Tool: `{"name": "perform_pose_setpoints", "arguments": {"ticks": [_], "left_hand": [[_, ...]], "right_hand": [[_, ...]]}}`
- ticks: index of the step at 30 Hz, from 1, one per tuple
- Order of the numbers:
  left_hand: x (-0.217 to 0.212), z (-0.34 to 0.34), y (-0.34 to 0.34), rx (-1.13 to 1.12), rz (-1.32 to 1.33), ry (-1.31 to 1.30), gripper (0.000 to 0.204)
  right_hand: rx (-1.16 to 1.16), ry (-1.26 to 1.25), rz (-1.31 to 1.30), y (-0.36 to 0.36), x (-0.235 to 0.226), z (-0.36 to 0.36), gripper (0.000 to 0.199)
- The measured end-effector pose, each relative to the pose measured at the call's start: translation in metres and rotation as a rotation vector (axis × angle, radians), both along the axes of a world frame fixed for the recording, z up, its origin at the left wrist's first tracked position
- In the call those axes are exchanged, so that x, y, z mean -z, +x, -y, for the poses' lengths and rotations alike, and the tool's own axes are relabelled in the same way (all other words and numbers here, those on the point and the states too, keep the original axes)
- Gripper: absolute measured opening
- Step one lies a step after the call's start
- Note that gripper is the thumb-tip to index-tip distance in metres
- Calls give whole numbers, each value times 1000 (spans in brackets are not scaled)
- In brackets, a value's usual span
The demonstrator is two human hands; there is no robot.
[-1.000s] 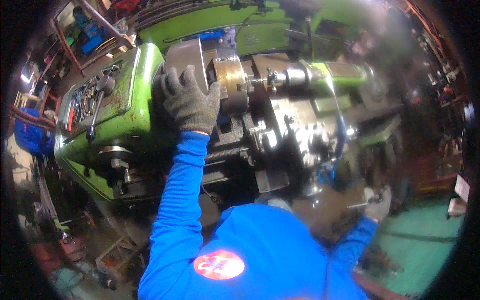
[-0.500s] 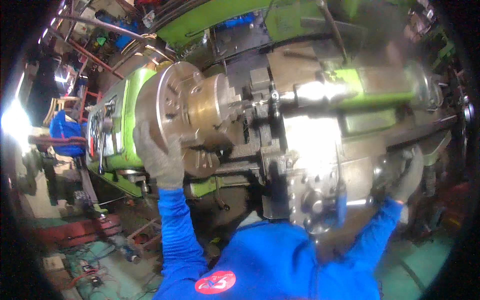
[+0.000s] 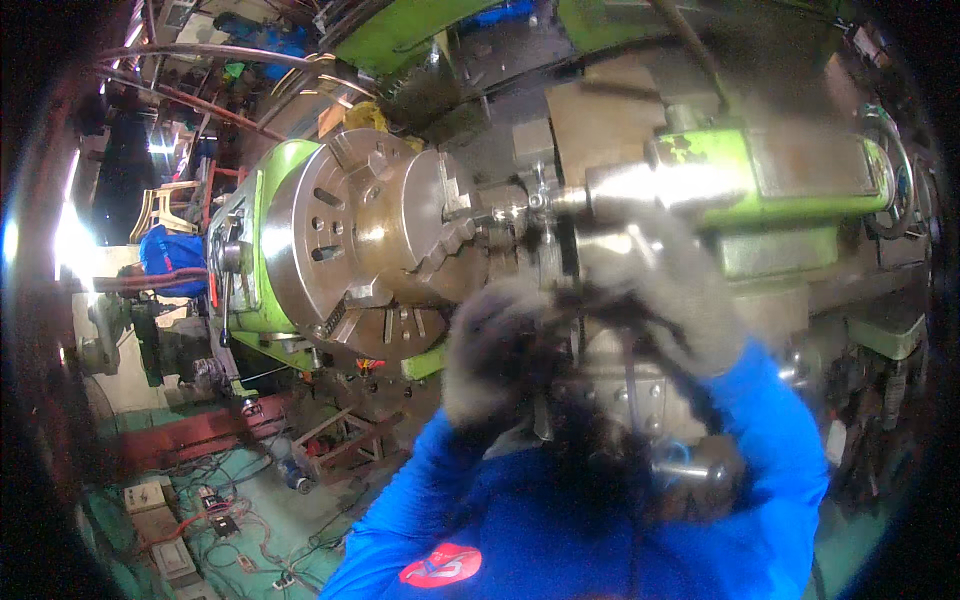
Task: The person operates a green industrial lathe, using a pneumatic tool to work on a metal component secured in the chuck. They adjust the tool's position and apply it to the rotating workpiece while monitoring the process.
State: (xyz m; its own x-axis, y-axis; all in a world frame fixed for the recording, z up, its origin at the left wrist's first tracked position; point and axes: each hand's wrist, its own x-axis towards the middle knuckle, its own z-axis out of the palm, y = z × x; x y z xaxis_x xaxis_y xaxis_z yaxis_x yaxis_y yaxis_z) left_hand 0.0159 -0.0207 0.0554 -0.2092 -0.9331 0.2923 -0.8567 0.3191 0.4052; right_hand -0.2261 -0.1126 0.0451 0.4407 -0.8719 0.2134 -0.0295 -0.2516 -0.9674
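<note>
Both hands wear grey gloves and come together in front of me over the carriage of a metal lathe. My left hand is right of the large slotted faceplate and below a smaller jawed chuck mounted at its middle. My right hand is raised below the tailstock quill, reaching toward the left hand. Motion smears the fingers of both hands, and whether anything is between them cannot be made out. The tool post stands just beyond the hands.
A green headstock is on the left. At right the green tailstock carries a handwheel. A metal handle sticks out near my body. Cables lie on the green floor at lower left.
My left hand has left the faceplate's edge and moved right. My right hand has come up and inward from the far right of the carriage. The view has shifted a little.
</note>
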Motion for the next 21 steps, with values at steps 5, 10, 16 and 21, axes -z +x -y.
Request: {"name": "perform_pose_setpoints", "arguments": {"ticks": [5,10,16,21], "left_hand": [[14,33,-46,-92,-584,213,42],[25,40,-39,-115,-596,25,30],[28,19,-12,-287,-496,186,31],[84,5,41,-201,-659,90,29]], "right_hand": [[-59,483,405,53,18,0,62],[112,129,-44,68,21,11,55],[374,-79,-345,45,-28,29,36],[617,-742,-771,-11,-5,101,43]]}}
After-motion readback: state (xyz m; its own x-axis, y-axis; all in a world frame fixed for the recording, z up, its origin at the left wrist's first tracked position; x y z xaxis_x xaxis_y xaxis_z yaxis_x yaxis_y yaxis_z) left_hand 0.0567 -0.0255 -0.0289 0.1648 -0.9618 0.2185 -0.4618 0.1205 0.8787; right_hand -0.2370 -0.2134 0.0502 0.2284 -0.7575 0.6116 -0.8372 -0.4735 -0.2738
